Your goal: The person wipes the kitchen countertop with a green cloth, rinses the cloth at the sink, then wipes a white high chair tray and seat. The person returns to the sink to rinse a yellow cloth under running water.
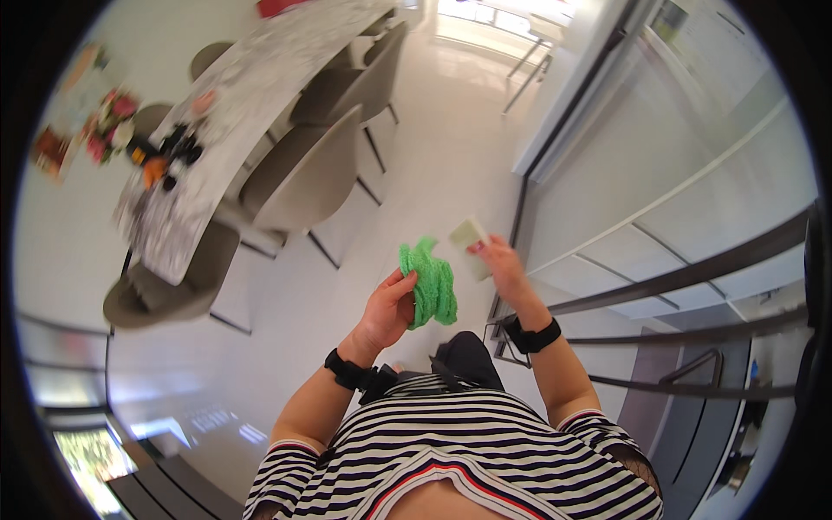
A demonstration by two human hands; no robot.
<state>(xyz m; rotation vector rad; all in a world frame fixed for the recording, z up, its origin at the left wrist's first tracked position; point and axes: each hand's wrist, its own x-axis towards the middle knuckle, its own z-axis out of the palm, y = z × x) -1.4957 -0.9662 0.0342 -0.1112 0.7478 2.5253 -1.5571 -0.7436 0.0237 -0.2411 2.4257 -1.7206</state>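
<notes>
My left hand (389,309) grips a bunched, fluffy bright green cloth (430,286), thumb on top and fingers curled behind it. The cloth hangs in loose folds in front of my body. To the right, my right hand (506,270) pinches a flat, pale green rectangular piece (469,235), perhaps a sponge or a pad; motion blur hides its exact kind. A small gap separates it from the green cloth. Both hands are held above the light floor (364,338), with black bands on the wrists.
A long marble-patterned table (240,104) runs along the left, with grey chairs (312,182) beside it. Flowers (110,127) and small dark items (182,146) appear at its near end. Glass-panelled sliding doors (650,162) stand close on the right.
</notes>
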